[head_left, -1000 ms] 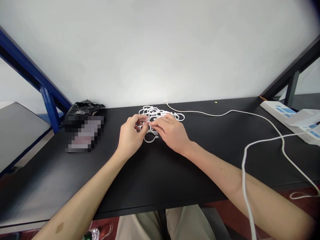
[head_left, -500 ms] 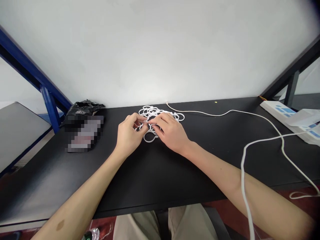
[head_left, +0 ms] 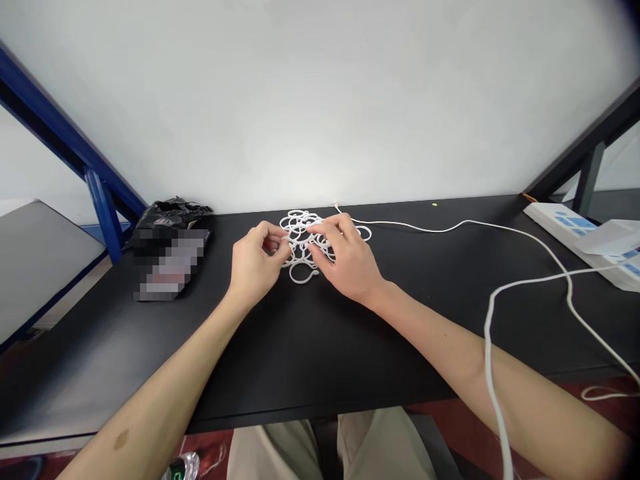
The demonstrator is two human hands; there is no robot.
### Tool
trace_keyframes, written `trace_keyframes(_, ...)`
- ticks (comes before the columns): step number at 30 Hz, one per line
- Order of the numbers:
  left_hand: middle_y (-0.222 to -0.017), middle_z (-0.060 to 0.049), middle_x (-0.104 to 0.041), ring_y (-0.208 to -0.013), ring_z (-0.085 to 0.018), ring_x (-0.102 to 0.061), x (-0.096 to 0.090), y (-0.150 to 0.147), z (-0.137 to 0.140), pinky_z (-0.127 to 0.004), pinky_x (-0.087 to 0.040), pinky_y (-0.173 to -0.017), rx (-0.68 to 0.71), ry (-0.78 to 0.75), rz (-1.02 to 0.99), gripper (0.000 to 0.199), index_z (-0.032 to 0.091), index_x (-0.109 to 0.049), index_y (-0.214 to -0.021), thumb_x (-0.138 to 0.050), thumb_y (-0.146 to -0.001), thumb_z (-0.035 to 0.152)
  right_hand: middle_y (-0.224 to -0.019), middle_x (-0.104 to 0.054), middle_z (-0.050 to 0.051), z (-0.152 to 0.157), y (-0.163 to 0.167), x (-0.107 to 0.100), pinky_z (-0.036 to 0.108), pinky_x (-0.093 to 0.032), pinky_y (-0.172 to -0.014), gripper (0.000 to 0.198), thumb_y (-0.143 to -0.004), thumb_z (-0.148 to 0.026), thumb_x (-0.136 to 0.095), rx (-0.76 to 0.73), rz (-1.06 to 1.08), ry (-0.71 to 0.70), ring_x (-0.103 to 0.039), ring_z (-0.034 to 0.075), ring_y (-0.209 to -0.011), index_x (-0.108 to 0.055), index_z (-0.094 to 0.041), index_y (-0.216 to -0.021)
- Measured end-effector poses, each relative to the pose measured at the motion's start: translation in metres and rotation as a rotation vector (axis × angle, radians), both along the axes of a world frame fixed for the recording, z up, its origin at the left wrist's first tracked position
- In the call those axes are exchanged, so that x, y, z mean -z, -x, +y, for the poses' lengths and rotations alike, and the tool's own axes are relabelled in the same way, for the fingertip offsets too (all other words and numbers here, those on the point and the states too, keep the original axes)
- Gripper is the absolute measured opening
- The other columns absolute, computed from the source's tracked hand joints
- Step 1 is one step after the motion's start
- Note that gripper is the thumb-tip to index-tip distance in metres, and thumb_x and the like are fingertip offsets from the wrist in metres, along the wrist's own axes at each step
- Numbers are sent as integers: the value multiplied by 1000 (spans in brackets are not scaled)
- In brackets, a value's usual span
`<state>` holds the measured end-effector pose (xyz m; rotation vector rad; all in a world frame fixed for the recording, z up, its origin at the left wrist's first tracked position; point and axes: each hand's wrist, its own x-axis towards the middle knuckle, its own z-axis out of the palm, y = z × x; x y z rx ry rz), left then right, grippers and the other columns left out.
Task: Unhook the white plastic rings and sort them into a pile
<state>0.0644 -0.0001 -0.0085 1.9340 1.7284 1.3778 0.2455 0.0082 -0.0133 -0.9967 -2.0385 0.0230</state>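
Observation:
A pile of white plastic rings (head_left: pixel 291 276) with small knobbed ends, looking like curtain rings, lies on the black tabletop (head_left: pixel 280 353) between my hands. My left hand (head_left: pixel 256 261) has thumb and forefinger closed on the near left edge of one white ring (head_left: pixel 299 241) over the pile. On the other side, my right hand (head_left: pixel 350 260) curves over the pile with thumb and forefinger apart, nothing visibly gripped. Its fingers cover part of the rings, and one ring shows just right of the knuckles.
A crumpled black plastic bag (head_left: pixel 170 217) and a blurred flat packet (head_left: pixel 173 267) lie at the left. A white cable (head_left: pixel 440 231) runs across the right side, looping over my right forearm. A white-and-blue package (head_left: pixel 575 223) lies far right. Behind is a wall (head_left: pixel 320 100).
My hands have moved apart. The right thumb and forefinger have opened away from the ring, while the left still pinches it. The view has shifted slightly.

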Motion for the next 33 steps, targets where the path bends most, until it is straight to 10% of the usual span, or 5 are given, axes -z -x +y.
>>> trace_keyframes(11, -77, 0, -69, -68, -15, -61, 12, 50, 31, -26, -48, -69, -300, 58, -81, 11, 21, -66, -84, -63, -77, 28, -106, -61, 9, 3, -3, 2, 38, -52, -86, 22, -95, -26, -49, -52, -127, 143, -58, 22, -101, -64, -19, -110)
trace_keyframes(21, -119, -18, -67, -116, -41, -48, 23, 50, 31, -54, -40, -94, -359, 175, 514, 40, 13, -62, -118, -50, -86, 33, -102, -61, 9, 9, 4, 9, 38, -46, -89, 31, -95, -32, -56, -50, -384, 125, -53, 23, -99, -67, -19, -121)
trace_keyframes(33, -94, -7, -73, -94, -29, -57, 8, 5, 7, -43, -40, -87, 0, 73, 344, 20, 23, -69, -95, -54, -88, 34, -91, -61, 5, 4, 12, 10, 32, -41, -81, 25, -94, -8, -49, -16, -517, -41, -50, 20, -89, -68, -22, -102)
